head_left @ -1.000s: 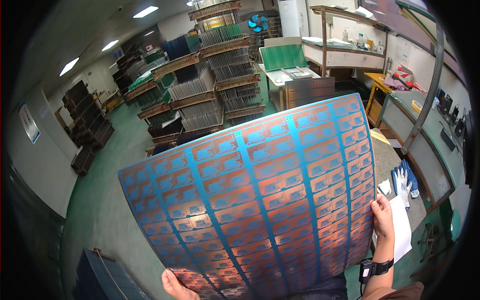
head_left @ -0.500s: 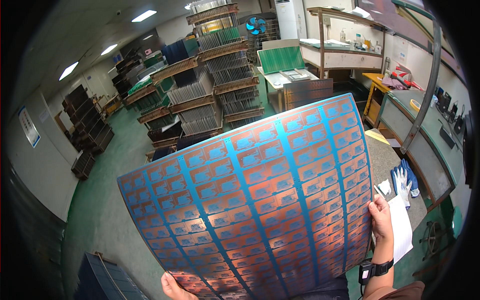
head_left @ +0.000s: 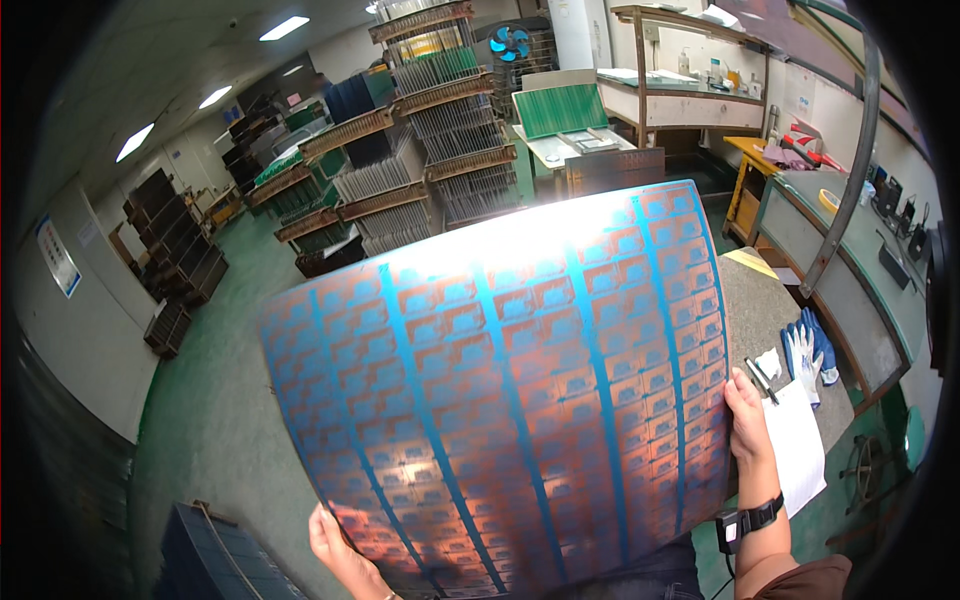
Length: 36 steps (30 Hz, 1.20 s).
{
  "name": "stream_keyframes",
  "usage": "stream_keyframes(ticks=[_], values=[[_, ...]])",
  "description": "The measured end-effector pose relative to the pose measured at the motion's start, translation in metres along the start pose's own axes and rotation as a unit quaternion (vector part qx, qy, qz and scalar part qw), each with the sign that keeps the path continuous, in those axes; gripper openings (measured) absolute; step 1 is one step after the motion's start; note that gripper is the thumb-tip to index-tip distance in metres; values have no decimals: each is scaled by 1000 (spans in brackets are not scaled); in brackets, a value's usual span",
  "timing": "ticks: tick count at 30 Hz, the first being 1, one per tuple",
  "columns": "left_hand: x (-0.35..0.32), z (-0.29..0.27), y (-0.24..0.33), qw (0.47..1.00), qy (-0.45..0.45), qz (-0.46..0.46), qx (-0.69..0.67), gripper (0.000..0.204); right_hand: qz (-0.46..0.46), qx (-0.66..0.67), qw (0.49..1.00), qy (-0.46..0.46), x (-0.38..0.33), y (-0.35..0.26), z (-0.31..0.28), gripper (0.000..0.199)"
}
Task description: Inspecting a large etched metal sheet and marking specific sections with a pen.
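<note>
Glare whites out part of the top edge of the copper-and-blue panel (head_left: pixel 510 370), held before the body; left hand (head_left: pixel 338 550) and right hand (head_left: pixel 748 415) pinch its sides, far fingers hidden. Panel blocks lower racks (head_left: pixel 440 95); gloves (head_left: pixel 803 358) and paper (head_left: pixel 798 452) lie to right.

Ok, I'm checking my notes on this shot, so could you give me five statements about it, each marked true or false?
1. The left hand grips the patterned panel near its lower left, and the right hand grips its right edge. True.
2. Both hands are gloved. False: both are bare, and the blue and white gloves lie to the right of the panel.
3. A black strap goes around the right wrist. True.
4. White paper lies left of the panel. False: the white sheet lies to its right.
5. The fan in the background has blue blades. True.
</note>
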<state>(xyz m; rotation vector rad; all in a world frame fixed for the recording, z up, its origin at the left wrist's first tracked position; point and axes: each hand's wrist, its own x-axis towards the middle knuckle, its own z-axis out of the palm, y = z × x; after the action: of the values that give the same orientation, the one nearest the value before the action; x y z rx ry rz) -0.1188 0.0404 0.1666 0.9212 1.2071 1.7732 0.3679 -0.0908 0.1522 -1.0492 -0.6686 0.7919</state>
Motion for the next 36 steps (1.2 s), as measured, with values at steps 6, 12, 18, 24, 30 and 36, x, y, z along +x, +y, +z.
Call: stream_keyframes(ticks=[6,12,18,24,30,36], values=[[18,32,33,977,5,180,117,42,-21,97,995,18,12,11,17,21],[-46,75,15,988,62,135,42,54,-36,237,966,96,12,24,56,20],[-134,128,-6,882,-302,-176,-317,62,-9,341,938,57,4,33,81,19],[-132,119,-5,888,-306,-198,-279,41,70,346,935,-26,-21,31,87,34],[-115,102,17,929,-230,-178,-228,38,93,358,929,-25,-15,18,35,36],[-106,96,15,938,-250,-168,-174,41,93,370,924,6,-26,29,3,36]])
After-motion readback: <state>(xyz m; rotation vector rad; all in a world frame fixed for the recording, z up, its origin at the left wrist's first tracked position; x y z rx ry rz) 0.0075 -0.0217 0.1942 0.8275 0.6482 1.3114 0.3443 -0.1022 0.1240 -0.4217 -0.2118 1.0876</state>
